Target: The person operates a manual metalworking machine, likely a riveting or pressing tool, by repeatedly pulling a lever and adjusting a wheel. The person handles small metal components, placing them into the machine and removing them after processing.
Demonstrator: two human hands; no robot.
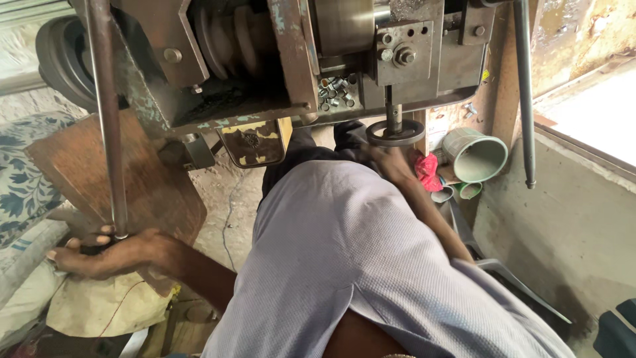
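While the person bends forward in a pale lilac shirt (344, 252), the left hand (106, 252) is closed around the lower end of a long steel lever (105, 119), the fingers wrapped tight on its dark knob and the thumb lying on top. This lever rises almost straight up, past the edge of a worn wooden board (132, 172), to the top of an old metal press machine (278, 59) with chipped green paint. The right hand (391, 162) reaches under the machine, just below a round black die ring (396, 132) that sits on a vertical shaft; its fingers are hidden behind the ring and the wrist, so I cannot tell if they are spread or pinching something. On a ledge of the machine lie many small shiny metal sleeves (336, 93) (a loose heap). Near the right arm are a red cloth (427, 171) and a grey-green bucket (474, 154) lying on its side. A second thin rod (523, 93) hangs at the right.
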